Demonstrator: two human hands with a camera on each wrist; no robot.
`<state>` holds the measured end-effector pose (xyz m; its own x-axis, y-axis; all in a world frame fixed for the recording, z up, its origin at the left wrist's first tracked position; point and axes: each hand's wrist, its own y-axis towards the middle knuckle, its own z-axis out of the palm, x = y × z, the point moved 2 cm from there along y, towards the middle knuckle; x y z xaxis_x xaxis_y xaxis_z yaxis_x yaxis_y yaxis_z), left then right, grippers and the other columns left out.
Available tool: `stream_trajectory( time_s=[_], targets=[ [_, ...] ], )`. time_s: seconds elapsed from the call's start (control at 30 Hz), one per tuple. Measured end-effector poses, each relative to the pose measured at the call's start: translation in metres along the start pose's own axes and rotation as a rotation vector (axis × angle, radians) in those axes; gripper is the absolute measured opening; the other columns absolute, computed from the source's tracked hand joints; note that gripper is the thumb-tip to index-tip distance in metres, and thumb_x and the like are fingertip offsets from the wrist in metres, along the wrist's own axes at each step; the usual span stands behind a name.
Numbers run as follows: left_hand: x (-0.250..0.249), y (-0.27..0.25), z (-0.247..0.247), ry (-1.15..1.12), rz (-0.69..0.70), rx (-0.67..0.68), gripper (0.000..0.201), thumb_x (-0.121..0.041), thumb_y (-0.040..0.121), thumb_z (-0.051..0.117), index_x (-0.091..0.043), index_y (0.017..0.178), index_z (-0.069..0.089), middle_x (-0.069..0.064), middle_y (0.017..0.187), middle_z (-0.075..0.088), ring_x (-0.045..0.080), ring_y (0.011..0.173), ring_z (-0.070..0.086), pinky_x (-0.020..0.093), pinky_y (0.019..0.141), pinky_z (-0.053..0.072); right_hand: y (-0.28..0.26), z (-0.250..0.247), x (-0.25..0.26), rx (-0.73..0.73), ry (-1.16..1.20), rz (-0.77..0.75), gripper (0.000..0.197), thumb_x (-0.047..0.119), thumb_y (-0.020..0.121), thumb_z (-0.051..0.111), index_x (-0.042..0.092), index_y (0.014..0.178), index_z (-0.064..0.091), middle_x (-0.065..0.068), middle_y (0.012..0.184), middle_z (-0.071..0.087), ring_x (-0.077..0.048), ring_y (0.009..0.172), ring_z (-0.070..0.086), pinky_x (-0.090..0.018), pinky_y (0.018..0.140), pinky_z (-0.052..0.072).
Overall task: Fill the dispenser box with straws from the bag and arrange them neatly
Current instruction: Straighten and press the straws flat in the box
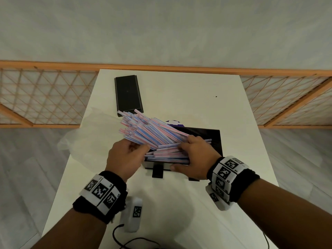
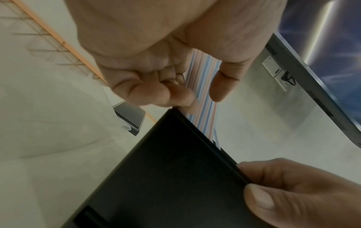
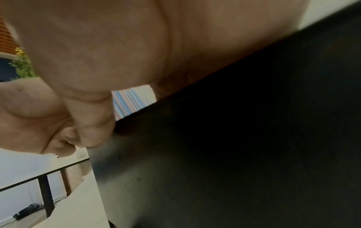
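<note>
The head camera looks steeply down on a white table (image 1: 179,203), dispenser box (image 1: 215,139) at centre frame. Both wrist cameras sit close against that box (image 2: 166,177) (image 3: 234,146), angled upward, sharing striped straws (image 2: 205,98) (image 3: 129,100) toward twelve o'clock.

White counter (image 1: 206,108) in front of me, butted against a plain pale wall (image 1: 161,29). Orange wood rail with lattice panels (image 1: 45,97) runs along the wall's base on both sides. Grey plank floor (image 1: 23,168) left and right. My left wrist view catches a big dark-framed screen (image 2: 322,61) and white wall sockets (image 2: 275,72).
</note>
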<state>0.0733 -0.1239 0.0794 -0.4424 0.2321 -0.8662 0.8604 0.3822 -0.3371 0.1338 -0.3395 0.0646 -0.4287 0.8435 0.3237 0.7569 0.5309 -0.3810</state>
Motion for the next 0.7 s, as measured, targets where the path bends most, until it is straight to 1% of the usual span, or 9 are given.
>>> stream_trajectory(
  time_s=[0.07,0.13,0.2,0.3,0.4,0.5,0.53,0.63,0.7],
  targets=[
    [0.001,0.002,0.002,-0.013,-0.026,-0.032,0.014,-0.038,0.071,0.071,-0.027,0.062,0.067,-0.008,0.054,0.064,0.017,0.052,0.054,0.037,0.061,0.046,0.001,0.003,0.001,0.042,-0.008,0.002,0.087,0.087,0.062,0.039,0.029,0.126,0.054,0.005,0.106,0.043,-0.018,0.101,0.043,-0.037,0.095,0.045],
    [0.0,0.003,0.005,-0.022,-0.051,-0.07,0.021,-0.045,0.064,0.069,-0.024,0.066,0.067,-0.008,0.059,0.066,0.02,0.057,0.057,0.045,0.063,0.053,0.002,0.006,0.003,0.105,0.052,-0.019,0.081,0.078,0.068,0.053,0.032,0.135,0.049,0.005,0.118,0.052,-0.019,0.112,0.05,-0.039,0.1,0.046],
    [0.001,0.004,0.007,-0.01,-0.042,-0.096,0.025,-0.045,0.068,0.07,-0.02,0.073,0.067,-0.006,0.066,0.068,0.022,0.064,0.061,0.05,0.069,0.057,0.004,0.007,0.004,0.129,0.091,-0.019,0.072,0.068,0.073,0.062,0.032,0.135,0.05,0.005,0.123,0.057,-0.018,0.115,0.054,-0.038,0.1,0.047],
    [0.003,0.004,0.011,0.005,0.043,-0.125,0.024,-0.042,0.081,0.075,-0.028,0.099,0.069,-0.01,0.093,0.073,0.013,0.088,0.067,0.039,0.08,0.055,0.01,0.007,0.0,0.089,0.024,0.049,0.075,0.082,0.064,0.05,0.034,0.121,0.057,0.008,0.11,0.063,-0.018,0.102,0.061,-0.037,0.09,0.052],
    [0.001,0.006,0.023,-0.194,0.113,-0.066,0.048,-0.05,0.075,0.077,-0.038,0.119,0.063,-0.01,0.12,0.07,0.008,0.11,0.066,0.033,0.093,0.052,0.013,0.011,0.003,0.137,0.061,0.027,0.076,0.077,0.066,0.055,0.039,0.131,0.051,0.01,0.115,0.063,-0.015,0.104,0.061,-0.036,0.091,0.052],
    [0.004,0.017,0.037,-0.445,0.003,-0.023,0.075,-0.062,0.067,0.08,-0.033,0.132,0.058,-0.007,0.125,0.07,0.015,0.115,0.067,0.044,0.101,0.052,0.013,0.003,0.009,0.144,0.167,-0.027,0.054,0.054,0.077,0.07,0.038,0.127,0.057,0.012,0.109,0.065,-0.011,0.099,0.061,-0.029,0.087,0.05],
    [0.006,0.021,0.04,-0.469,-0.031,-0.023,0.082,-0.068,0.065,0.081,-0.031,0.134,0.057,-0.007,0.125,0.07,0.016,0.115,0.068,0.046,0.103,0.051,0.014,0.002,0.006,0.132,0.159,-0.023,0.054,0.057,0.075,0.07,0.038,0.124,0.059,0.012,0.106,0.065,-0.011,0.097,0.061,-0.03,0.086,0.051],
    [0.007,0.03,0.045,-0.408,-0.044,-0.02,0.093,-0.082,0.056,0.078,-0.035,0.134,0.057,-0.01,0.126,0.07,0.015,0.116,0.067,0.046,0.105,0.05,0.017,0.007,-0.001,0.138,0.006,0.03,0.081,0.084,0.059,0.052,0.04,0.128,0.053,0.011,0.111,0.064,-0.014,0.101,0.061,-0.037,0.09,0.053],
    [0.007,0.028,0.047,-0.351,-0.03,-0.003,0.094,-0.086,0.055,0.073,-0.037,0.134,0.057,-0.013,0.126,0.069,0.011,0.116,0.066,0.044,0.106,0.049,0.019,0.013,-0.001,0.182,-0.022,0.05,0.086,0.085,0.058,0.05,0.038,0.13,0.05,0.008,0.115,0.062,-0.017,0.103,0.06,-0.039,0.091,0.053]
  ],
)
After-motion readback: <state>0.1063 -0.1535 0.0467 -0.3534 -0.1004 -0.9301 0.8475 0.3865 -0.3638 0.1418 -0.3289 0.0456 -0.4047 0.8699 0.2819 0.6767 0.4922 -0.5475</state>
